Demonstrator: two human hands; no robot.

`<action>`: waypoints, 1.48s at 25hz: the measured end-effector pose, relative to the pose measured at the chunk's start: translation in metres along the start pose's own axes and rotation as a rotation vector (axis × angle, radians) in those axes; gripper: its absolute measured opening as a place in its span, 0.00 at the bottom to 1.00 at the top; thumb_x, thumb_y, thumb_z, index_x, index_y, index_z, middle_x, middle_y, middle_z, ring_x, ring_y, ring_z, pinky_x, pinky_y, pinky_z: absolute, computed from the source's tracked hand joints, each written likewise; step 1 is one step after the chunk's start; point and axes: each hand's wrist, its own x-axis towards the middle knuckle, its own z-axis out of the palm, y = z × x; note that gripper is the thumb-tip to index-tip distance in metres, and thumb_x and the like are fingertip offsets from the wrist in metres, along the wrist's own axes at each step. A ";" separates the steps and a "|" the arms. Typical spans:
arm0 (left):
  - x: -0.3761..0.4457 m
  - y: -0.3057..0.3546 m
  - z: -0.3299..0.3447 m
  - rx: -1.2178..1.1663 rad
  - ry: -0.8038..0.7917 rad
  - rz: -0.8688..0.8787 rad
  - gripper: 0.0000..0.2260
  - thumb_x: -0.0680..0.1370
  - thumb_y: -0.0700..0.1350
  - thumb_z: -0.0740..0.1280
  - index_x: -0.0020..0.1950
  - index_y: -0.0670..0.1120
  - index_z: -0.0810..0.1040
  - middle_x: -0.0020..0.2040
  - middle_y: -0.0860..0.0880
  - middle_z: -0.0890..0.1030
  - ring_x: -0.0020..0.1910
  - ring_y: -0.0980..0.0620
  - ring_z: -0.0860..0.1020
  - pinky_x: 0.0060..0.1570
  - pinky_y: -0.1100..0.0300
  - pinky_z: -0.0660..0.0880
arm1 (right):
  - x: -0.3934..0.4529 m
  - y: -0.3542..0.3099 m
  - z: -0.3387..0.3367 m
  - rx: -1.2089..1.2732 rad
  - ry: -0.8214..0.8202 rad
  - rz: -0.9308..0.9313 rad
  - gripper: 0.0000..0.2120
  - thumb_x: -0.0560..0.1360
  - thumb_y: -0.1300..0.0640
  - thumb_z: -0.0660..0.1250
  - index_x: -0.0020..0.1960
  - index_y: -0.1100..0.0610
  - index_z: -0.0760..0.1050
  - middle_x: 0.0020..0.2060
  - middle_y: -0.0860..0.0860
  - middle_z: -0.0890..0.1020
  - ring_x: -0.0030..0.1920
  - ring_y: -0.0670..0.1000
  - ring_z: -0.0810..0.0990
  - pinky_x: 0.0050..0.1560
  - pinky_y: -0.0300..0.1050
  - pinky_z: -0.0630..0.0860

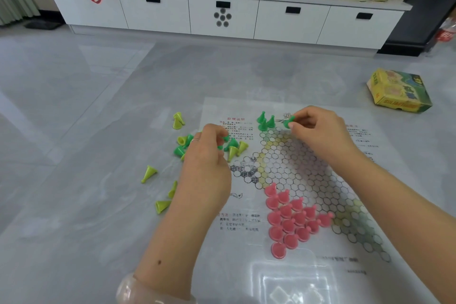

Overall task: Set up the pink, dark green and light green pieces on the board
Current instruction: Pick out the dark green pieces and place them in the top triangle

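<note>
A paper checkers board [303, 160] lies flat on the floor. Several pink pieces [291, 219] stand packed in its near corner. Three dark green pieces [265, 121] stand at its far corner. My right hand [318, 131] pinches one more dark green piece [288, 123] just right of them, above the board. My left hand [209, 155] hovers over a loose heap of dark green pieces [232, 143] and light green pieces [240, 148] at the board's left edge, its fingers curled on a dark green piece.
More light green pieces lie scattered on the floor to the left [149, 173], [178, 119], [162, 205]. A yellow game box [398, 91] sits at the far right. A long white cabinet [222, 15] runs along the back.
</note>
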 end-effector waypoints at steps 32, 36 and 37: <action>0.000 0.001 -0.024 0.003 0.102 -0.121 0.10 0.76 0.36 0.62 0.50 0.49 0.78 0.32 0.54 0.71 0.27 0.70 0.71 0.28 0.79 0.66 | 0.004 -0.018 0.018 -0.322 0.036 -0.286 0.10 0.76 0.60 0.62 0.55 0.56 0.76 0.48 0.50 0.77 0.44 0.45 0.74 0.44 0.31 0.67; -0.001 -0.005 -0.032 0.053 0.125 -0.074 0.11 0.76 0.38 0.64 0.55 0.48 0.80 0.41 0.55 0.75 0.34 0.62 0.72 0.34 0.82 0.65 | -0.005 -0.054 0.044 -0.405 -0.378 -0.450 0.13 0.74 0.53 0.64 0.58 0.53 0.75 0.52 0.48 0.76 0.50 0.45 0.73 0.51 0.37 0.67; -0.001 -0.007 -0.035 0.058 0.138 -0.069 0.11 0.75 0.39 0.65 0.55 0.48 0.80 0.45 0.54 0.75 0.37 0.61 0.72 0.36 0.83 0.64 | -0.005 -0.058 0.053 -0.442 -0.443 -0.451 0.15 0.74 0.51 0.65 0.60 0.52 0.73 0.55 0.49 0.75 0.54 0.47 0.72 0.54 0.40 0.68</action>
